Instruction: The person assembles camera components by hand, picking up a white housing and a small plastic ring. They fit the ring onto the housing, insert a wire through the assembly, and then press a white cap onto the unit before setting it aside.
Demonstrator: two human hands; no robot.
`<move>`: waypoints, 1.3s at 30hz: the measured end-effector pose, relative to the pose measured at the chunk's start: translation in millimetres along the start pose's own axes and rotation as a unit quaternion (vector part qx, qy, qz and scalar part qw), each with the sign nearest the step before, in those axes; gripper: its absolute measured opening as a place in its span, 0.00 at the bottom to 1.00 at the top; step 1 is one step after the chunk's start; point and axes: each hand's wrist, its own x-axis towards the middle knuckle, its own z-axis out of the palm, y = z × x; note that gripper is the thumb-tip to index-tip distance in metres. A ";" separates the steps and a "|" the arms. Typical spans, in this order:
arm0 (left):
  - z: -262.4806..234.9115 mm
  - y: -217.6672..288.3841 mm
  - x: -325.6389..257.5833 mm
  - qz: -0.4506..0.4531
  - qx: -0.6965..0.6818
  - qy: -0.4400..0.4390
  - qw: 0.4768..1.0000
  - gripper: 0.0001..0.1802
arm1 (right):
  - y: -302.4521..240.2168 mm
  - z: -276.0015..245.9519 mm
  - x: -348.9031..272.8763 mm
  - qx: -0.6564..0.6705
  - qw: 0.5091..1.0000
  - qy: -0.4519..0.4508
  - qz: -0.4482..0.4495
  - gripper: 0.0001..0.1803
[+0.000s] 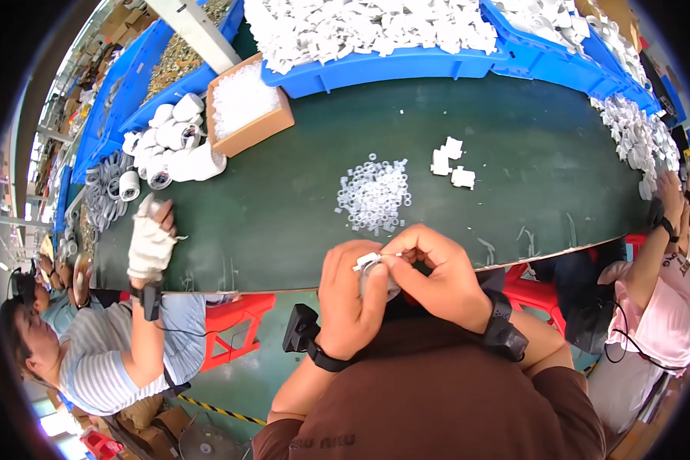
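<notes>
Near the table's front edge, my left hand [351,295] is closed round a small white plastic part [368,262], whose top shows between thumb and fingers. Close against it, my right hand [437,277] pinches at the part's right side. A thin, light tip shows by its fingers, too small to name. Just beyond my hands lies a loose pile of small translucent plastic rings [374,193]. Farther right, several white plastic pieces [452,162] rest on the dark green table [284,207].
Blue bins [383,74] heaped with white parts line the far side. A cardboard box [253,126] of clear pieces stands left of them, beside white cylindrical parts [180,146]. A co-worker's gloved hand [152,241] works at left; another person's hands [671,195] are at a white heap on the right.
</notes>
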 end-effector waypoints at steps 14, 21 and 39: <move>-3.3 -1.0 3.0 0.007 0.027 0.010 1.000 0.04 | -8.1 -107.0 34.2 -0.540 0.814 0.082 -0.196 0.15; -8.5 1.0 -0.3 -0.055 -0.089 -0.081 0.991 0.09 | -17.3 -59.8 9.1 0.027 0.989 -0.044 0.140 0.19; -10.7 -5.4 -6.2 -0.031 0.053 0.079 0.995 0.07 | -11.0 -17.2 -2.7 0.029 0.993 -0.080 0.086 0.22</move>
